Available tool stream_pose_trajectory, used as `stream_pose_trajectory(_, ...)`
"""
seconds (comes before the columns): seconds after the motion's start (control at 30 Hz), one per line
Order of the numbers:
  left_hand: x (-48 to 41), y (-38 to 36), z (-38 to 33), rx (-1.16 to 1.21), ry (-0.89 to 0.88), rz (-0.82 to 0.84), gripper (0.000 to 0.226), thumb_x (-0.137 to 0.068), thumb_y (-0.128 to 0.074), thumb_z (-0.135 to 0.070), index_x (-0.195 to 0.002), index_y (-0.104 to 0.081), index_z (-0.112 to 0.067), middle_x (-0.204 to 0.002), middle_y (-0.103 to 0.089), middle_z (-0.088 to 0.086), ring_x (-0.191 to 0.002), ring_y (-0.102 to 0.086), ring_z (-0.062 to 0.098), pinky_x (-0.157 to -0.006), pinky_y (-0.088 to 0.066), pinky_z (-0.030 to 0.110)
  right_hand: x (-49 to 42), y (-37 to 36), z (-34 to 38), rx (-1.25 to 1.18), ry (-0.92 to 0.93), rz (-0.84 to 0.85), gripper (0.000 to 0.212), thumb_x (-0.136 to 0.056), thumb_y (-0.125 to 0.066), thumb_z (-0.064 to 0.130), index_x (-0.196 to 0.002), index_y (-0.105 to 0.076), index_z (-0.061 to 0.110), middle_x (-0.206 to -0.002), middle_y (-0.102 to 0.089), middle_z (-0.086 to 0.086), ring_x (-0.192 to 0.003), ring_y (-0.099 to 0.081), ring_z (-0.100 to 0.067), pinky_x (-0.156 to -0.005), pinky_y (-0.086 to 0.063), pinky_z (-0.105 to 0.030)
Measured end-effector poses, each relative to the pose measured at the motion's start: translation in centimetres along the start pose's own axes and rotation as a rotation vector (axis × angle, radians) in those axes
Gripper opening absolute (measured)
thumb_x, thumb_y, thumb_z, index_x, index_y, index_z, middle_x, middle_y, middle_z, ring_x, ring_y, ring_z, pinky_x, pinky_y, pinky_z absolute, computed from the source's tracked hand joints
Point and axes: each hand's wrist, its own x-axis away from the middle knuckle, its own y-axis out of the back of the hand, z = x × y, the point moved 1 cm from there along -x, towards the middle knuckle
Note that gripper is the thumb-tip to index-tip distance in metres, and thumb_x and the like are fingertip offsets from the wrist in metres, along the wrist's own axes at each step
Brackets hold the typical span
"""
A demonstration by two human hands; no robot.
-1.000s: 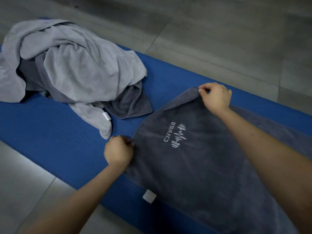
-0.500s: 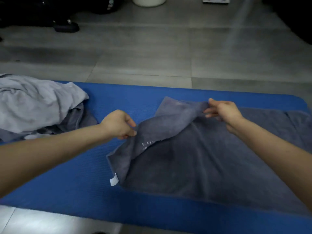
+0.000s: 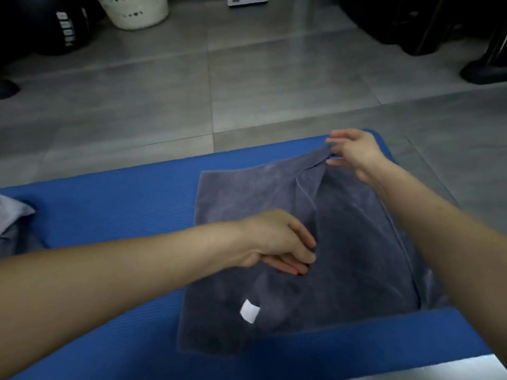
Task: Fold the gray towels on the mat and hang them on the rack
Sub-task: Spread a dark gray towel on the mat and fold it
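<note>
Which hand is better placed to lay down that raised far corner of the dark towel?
Right, probably. The right hand pinches that corner of the dark towel near the far edge of the blue mat. The left hand grips the fold at the towel's middle, nearer the person.

Left hand (image 3: 279,242) pinches near, right hand (image 3: 354,152) pinches farther out.

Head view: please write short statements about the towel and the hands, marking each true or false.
1. The dark gray towel lies on the blue mat. True.
2. The right hand pinches the towel's far corner. True.
3. The left hand rests on the floor. False: it holds the towel's folded layer.
4. The white tag sits at the towel's far edge. False: it is close to the near edge.
</note>
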Motion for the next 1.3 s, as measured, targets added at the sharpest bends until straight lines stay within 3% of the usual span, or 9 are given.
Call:
stream_pose_trajectory(0.13, -3.2, -2.4, -2.3, -0.276, -0.007, 0.209, 0.032, -0.093, -0.057, -0.015, -0.125, -0.056, -0.013, -0.106, -0.057, 0.000, -0.100, -0.057, 0.017, -0.089, -0.051, 0.032, -2.2, 3.5, -2.7, 0.221, -0.014, -0.080, 0.037, -0.088, -0.056, 0.000, -0.123, -0.056, 0.010, -0.101, -0.055, -0.006, -0.089, -0.053, -0.017, -0.056, -0.052, -0.023)
stream_pose_trajectory(0.27, -7.9, 0.2, -2.6, -0.741, -0.092, -0.152, 0.027, -0.091, -0.056, -0.015, -0.117, -0.064, -0.012, -0.113, -0.065, 0.005, -0.106, -0.060, 0.020, -0.087, -0.045, 0.025, 1.4, 7.0, -9.0, 0.587, -0.035, -0.126, 0.016, -0.087, -0.060, 0.018, -0.088, -0.069, 0.005, -0.086, -0.069, -0.015, -0.082, -0.067, -0.032, -0.074, -0.055, -0.039)
stream_pose_trajectory(0.33, -10.4, 1.9, -2.7, -0.872, -0.126, -0.353, 0.023, -0.091, -0.054, -0.017, -0.108, -0.069, -0.011, -0.115, -0.066, 0.005, -0.110, -0.059, 0.020, -0.088, -0.042, 0.024, 4.9, 8.0, -12.1, 0.750, -0.089, -0.080, 0.022, -0.085, -0.062, 0.028, -0.074, -0.067, 0.009, -0.084, -0.070, -0.014, -0.085, -0.067, -0.032, -0.074, -0.051, -0.032)
stream_pose_trajectory(0.5, -16.9, 2.2, -3.1, -0.796, -0.200, -0.611, 0.027, -0.091, -0.055, -0.024, -0.082, -0.068, -0.001, -0.095, -0.069, 0.014, -0.095, -0.062, 0.030, -0.074, -0.044, 0.029, 11.4, 7.7, -17.0, 0.840, -0.196, -0.048, 0.036, -0.081, -0.061, 0.050, -0.061, -0.056, 0.020, -0.092, -0.070, -0.013, -0.094, -0.064, -0.031, -0.072, -0.044, -0.032)
stream_pose_trajectory(0.63, -21.6, 0.0, -3.8, -0.915, -0.245, -0.661, 0.034, -0.091, -0.053, -0.036, -0.095, -0.063, -0.004, -0.106, -0.064, 0.015, -0.101, -0.059, 0.032, -0.077, -0.045, 0.035, 12.8, 6.8, -18.6, 0.867, -0.232, -0.008, 0.046, -0.077, -0.062, 0.059, -0.053, -0.038, 0.028, -0.087, -0.067, -0.005, -0.092, -0.063, -0.026, -0.069, -0.044, -0.029)
stream_pose_trajectory(0.77, -24.6, -0.4, -4.0, -0.882, -0.240, -0.774, 0.043, -0.088, -0.057, -0.044, -0.107, -0.059, -0.006, -0.113, -0.060, 0.016, -0.104, -0.057, 0.032, -0.076, -0.045, 0.036, 12.9, 7.2, -18.8, 0.861, -0.220, 0.018, 0.035, -0.075, -0.061, 0.063, -0.065, -0.056, 0.030, -0.078, -0.063, 0.009, -0.085, -0.063, -0.013, -0.064, -0.040, -0.024)
stream_pose_trajectory(1.0, -26.3, 0.0, -4.3, -0.750, -0.242, -0.695, 0.042, -0.082, -0.067, -0.043, -0.100, -0.062, -0.005, -0.104, -0.066, 0.010, -0.102, -0.060, 0.027, -0.071, -0.040, 0.030, 13.0, 7.5, -18.0, 0.866, -0.011, 0.442, 0.039, -0.072, -0.067, 0.060, -0.106, -0.066, 0.042, -0.086, -0.050, 0.017, -0.092, -0.046, -0.003, -0.081, -0.036, -0.017)
stream_pose_trajectory(1.13, -26.3, 0.2, -4.0, -0.721, -0.247, -0.686, 0.021, -0.079, -0.062, -0.013, -0.064, -0.049, -0.007, -0.091, -0.066, 0.016, -0.092, -0.062, 0.032, -0.063, -0.039, 0.029, 12.8, 8.2, -17.3, 0.845, 0.090, 0.423, 0.020, -0.078, -0.072, 0.040, -0.097, -0.073, 0.032, -0.071, -0.047, 0.022, -0.077, -0.047, 0.000, -0.075, -0.033, -0.011)
stream_pose_trajectory(1.3, -24.5, 1.8, -5.8, -0.512, -0.306, -0.831, 0.012, -0.075, -0.058, -0.013, -0.065, -0.057, -0.005, -0.072, -0.060, 0.014, -0.081, -0.063, 0.030, -0.062, -0.043, 0.029, 14.2, 11.7, -15.7, 0.737, 0.376, 0.243, 0.015, -0.074, -0.071, 0.042, -0.084, -0.075, 0.031, -0.064, -0.054, 0.028, -0.073, -0.052, 0.006, -0.074, -0.035, -0.013)
